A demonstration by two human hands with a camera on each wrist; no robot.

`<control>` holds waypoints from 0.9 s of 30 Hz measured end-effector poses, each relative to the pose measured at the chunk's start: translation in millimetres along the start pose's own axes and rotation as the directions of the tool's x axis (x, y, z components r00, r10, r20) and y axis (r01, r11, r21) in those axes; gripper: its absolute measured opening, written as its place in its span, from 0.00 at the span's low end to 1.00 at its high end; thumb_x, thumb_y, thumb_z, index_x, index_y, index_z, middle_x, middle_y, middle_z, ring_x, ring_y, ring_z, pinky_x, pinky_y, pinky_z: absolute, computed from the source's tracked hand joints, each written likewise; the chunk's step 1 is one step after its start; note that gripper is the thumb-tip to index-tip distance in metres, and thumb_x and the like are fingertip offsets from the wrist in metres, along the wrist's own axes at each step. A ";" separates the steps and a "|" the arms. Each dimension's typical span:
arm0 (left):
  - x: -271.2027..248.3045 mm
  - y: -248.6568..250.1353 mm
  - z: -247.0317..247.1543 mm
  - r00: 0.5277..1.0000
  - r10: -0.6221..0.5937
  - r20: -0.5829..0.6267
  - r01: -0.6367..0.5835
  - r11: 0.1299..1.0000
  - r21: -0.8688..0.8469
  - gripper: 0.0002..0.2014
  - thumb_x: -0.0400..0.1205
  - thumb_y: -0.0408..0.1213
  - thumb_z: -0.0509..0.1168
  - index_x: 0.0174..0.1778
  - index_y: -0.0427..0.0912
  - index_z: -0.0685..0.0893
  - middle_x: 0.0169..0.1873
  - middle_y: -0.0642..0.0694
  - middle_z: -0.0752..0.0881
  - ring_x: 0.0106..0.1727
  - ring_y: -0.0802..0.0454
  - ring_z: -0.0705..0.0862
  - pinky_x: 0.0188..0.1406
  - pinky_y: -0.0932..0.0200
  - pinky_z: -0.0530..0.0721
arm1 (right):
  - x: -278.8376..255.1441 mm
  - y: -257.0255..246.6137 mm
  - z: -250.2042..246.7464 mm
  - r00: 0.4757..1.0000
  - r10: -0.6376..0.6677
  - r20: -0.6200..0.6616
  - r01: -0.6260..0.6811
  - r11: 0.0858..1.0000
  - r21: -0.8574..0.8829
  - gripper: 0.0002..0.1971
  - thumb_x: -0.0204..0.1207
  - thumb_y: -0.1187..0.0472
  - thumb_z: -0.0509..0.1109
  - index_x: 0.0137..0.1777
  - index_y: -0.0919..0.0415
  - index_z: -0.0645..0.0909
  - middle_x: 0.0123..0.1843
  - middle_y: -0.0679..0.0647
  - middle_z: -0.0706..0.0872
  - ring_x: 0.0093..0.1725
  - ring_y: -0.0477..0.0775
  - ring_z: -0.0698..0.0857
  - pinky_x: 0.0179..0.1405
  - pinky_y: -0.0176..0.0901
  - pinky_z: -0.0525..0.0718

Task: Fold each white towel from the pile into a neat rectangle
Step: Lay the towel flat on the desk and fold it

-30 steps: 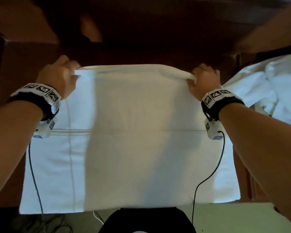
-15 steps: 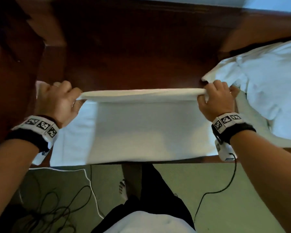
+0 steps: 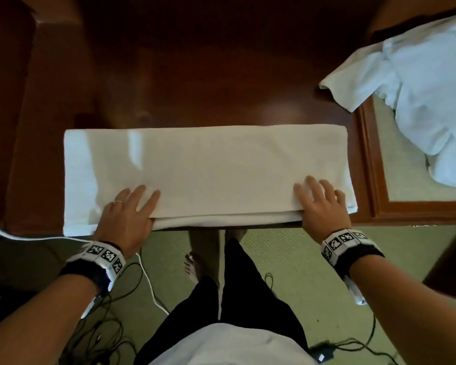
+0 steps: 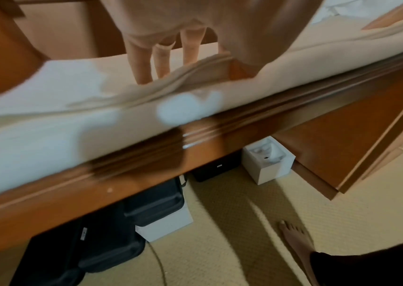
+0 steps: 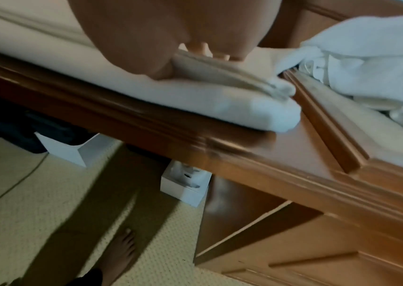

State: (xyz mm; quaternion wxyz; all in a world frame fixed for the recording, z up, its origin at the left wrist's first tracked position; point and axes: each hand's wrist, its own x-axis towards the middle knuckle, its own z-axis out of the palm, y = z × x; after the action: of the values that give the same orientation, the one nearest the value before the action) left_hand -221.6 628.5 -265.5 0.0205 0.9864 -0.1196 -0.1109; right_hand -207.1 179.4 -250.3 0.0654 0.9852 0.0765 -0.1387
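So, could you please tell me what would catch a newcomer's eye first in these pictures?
First, the white towel, folded into a long band across the near edge of the dark wooden table. The left hand and right hand lie on its near edge, fingers spread flat on top and thumbs tucked under the top layer. At the far right sits a rumpled pile of white towels, not yet folded.

The right hand [image 5: 166,36] rests on the folded towel [image 5: 195,100] beside the pile [image 5: 371,56].

Blk wristbands [image 3: 358,250] w/ tag markers, blk trousers [image 3: 221,299], ring [image 3: 118,202]
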 end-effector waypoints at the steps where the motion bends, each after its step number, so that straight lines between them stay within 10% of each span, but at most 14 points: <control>1: 4.6 -0.7 3.0 1.000 0.005 0.018 -0.005 1.000 -0.025 0.34 0.76 0.37 0.72 0.81 0.45 0.74 0.77 0.32 0.74 0.71 0.23 0.74 0.59 0.26 0.81 | 3.5 1.6 1.8 0.998 -0.015 0.058 0.013 0.999 0.036 0.38 0.67 0.71 0.68 0.80 0.58 0.68 0.81 0.66 0.66 0.77 0.76 0.68 0.67 0.71 0.73; 5: 43.9 -12.4 -2.3 0.999 -0.007 0.033 0.010 0.996 -0.089 0.34 0.77 0.31 0.74 0.81 0.43 0.74 0.80 0.30 0.69 0.75 0.19 0.69 0.64 0.20 0.77 | 44.0 13.1 -3.5 0.989 0.001 0.149 -0.026 0.986 0.164 0.40 0.75 0.72 0.59 0.87 0.53 0.54 0.88 0.61 0.50 0.86 0.71 0.50 0.80 0.72 0.61; 11: 45.7 -15.9 -2.8 0.997 0.009 -0.076 -0.022 0.985 -0.172 0.38 0.78 0.26 0.72 0.84 0.48 0.69 0.84 0.39 0.65 0.82 0.25 0.65 0.73 0.20 0.68 | 45.1 35.5 -5.2 0.999 -0.003 -0.039 0.012 0.977 0.214 0.37 0.74 0.76 0.62 0.83 0.53 0.65 0.86 0.59 0.63 0.84 0.71 0.60 0.78 0.74 0.64; 19: 25.4 -16.0 13.4 0.998 0.031 -0.047 -0.035 0.996 -0.077 0.35 0.82 0.39 0.69 0.86 0.55 0.65 0.87 0.42 0.59 0.83 0.23 0.60 0.70 0.16 0.62 | 35.5 37.1 10.5 0.995 0.070 0.068 -0.079 0.987 0.140 0.43 0.74 0.74 0.59 0.86 0.44 0.51 0.89 0.57 0.47 0.87 0.69 0.45 0.83 0.70 0.49; 27: 28.5 -20.9 7.5 0.999 0.048 -0.008 -0.049 0.994 -0.100 0.34 0.83 0.38 0.68 0.86 0.52 0.66 0.87 0.43 0.60 0.84 0.27 0.60 0.72 0.19 0.63 | 11.1 68.3 9.0 0.975 0.188 0.121 -0.206 0.966 0.158 0.40 0.72 0.76 0.63 0.85 0.55 0.63 0.89 0.57 0.55 0.87 0.70 0.51 0.83 0.67 0.57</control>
State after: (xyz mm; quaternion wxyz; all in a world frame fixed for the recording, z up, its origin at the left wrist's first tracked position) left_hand -191.4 641.8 -280.3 0.0729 0.9812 -0.1379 -0.1135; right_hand -187.4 112.5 -254.7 -0.0014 0.9813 -0.0377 -0.1888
